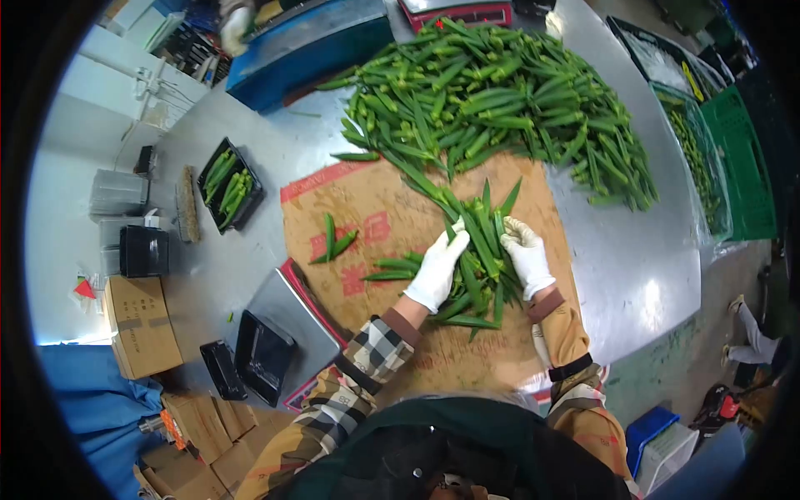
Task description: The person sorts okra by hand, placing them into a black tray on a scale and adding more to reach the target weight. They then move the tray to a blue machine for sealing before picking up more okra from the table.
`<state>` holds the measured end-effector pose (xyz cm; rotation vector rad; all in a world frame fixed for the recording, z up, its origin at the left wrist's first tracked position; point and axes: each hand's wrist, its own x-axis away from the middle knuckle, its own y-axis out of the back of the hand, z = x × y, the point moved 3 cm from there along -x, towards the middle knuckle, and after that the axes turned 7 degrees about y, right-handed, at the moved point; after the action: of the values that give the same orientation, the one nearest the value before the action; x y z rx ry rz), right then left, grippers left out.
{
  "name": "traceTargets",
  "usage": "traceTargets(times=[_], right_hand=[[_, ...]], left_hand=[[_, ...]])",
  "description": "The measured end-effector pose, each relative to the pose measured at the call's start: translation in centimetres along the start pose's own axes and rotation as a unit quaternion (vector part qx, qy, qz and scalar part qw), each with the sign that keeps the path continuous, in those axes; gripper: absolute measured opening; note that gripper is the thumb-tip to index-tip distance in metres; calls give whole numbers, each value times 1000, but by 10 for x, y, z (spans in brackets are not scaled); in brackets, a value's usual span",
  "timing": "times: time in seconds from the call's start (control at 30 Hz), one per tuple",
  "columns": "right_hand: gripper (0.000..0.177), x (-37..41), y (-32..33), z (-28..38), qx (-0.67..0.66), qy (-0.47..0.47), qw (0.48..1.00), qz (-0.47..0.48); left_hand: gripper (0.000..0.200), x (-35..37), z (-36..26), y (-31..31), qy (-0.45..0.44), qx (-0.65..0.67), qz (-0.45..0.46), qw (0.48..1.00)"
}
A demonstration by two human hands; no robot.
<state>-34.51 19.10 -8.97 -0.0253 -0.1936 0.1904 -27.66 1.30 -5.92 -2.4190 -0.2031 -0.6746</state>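
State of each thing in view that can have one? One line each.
Left hand: white-gloved, touching okra
Right hand: white-gloved, fingers curled, at the okra
Okra pile: whole pods, loosely heaped
Cardboard sheet: spread flat, stained
Tray with okra: uncovered, part-filled
Scale: bare metal plate partly covered by tray; on/off not visible
Tray on scale: uncovered, open side up
Carton: closed, taped

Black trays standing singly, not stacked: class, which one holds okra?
The tray beside the long brown brush-like object. Green pods lie inside, unlike in the large tray and narrower tray by the grey platform.
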Motion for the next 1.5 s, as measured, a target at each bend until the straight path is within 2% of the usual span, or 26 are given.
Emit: traceTargets(times=[0.03, 0.1, 0.13, 0.17, 0.2, 0.23, 0.33, 0.4, 0.47, 0.57, 0.67, 0.77, 0.87, 0.93, 1.0, 1.1, 1.13, 1.2, 1.3, 1.33, 1.37, 1.4, 1.43, 1.47, 1.5], right_hand=[[43, 18, 19, -2, 23, -8, 1000, 1], [45, 49, 48, -4, 53, -29, 998, -22], [45, 65, 55, -2, 171, 18, 984, -44], [45, 79, 60, 2, 285, 67, 954, -62], [45, 90, 56, 20, 393, 118, 909, -78], [43, 104, 49, 37, 421, 151, 889, -98], [40, 123, 11, 60, 320, 243, 914, -53], [35, 133, -20, 62, 93, 86, 992, 28], [35, 138, -41, 57, -3, -27, 994, 102], [35, 143, -53, 60, -144, -98, 976, 129], [35, 147, -48, 65, -162, -71, 976, 125], [36, 154, -40, 67, -120, -36, 983, 135], [39, 164, -37, 74, -5, -32, 989, 142], [33, 171, -39, 66, 15, 37, 994, 105], [29, 177, -34, 55, 88, 34, 988, 121], [32, 188, -27, 50, -19, -99, 983, 154], [32, 191, -26, 49, -28, -86, 983, 159], [31, 193, -24, 44, -48, -59, 982, 174], [32, 193, -17, 44, 77, 24, 979, 185], [33, 191, -11, 42, 46, -17, 986, 160], [35, 189, -4, 49, 15, -59, 989, 134], [37, 186, 3, 50, -15, -101, 989, 107], [42, 179, 12, 44, -32, -93, 992, 77], [32, 173, 22, 31, -64, -86, 993, 42], [27, 165, 30, 27, 4, -35, 999, 28]], left_hand=[[48, 8, 7, 1, 2, 32, -10, 999], [46, 28, 3, 0, 73, 133, 54, 987], [46, 42, -6, -4, 119, 171, 75, 975], [47, 45, 0, 7, 125, 169, 85, 974], [49, 55, -5, 4, 138, 152, 52, 977], [50, 60, -6, 8, 128, 141, 47, 981], [49, 76, -12, 9, 61, 99, 45, 992], [51, 89, -22, 2, 16, 71, 65, 995], [56, 104, -31, -8, -18, 48, 102, 993], [60, 117, -33, -11, -26, 99, 116, 988], [62, 130, -29, -12, 17, 125, 126, 984], [62, 139, -25, -20, 38, 145, 130, 980], [63, 138, -7, -26, 36, 153, 161, 974], [61, 138, 11, -30, 46, 34, 202, 978], [56, 149, 20, -40, 76, -22, 152, 985], [51, 154, 19, -42, 117, -32, 160, 980], [50, 156, 18, -43, 132, -35, 166, 977], [50, 160, 16, -41, 89, -141, 162, 973], [47, 153, 12, -23, 23, -323, 142, 936], [46, 150, 9, -15, 1, -384, 133, 914], [39, 149, -6, -10, -69, -436, 51, 896], [34, 141, -16, 6, -60, -394, 7, 917], [29, 132, -25, 29, -104, -452, -79, 883], [24, 129, -41, 41, -132, -492, -155, 846], [20, 113, -36, 77, -152, -451, -193, 858]])
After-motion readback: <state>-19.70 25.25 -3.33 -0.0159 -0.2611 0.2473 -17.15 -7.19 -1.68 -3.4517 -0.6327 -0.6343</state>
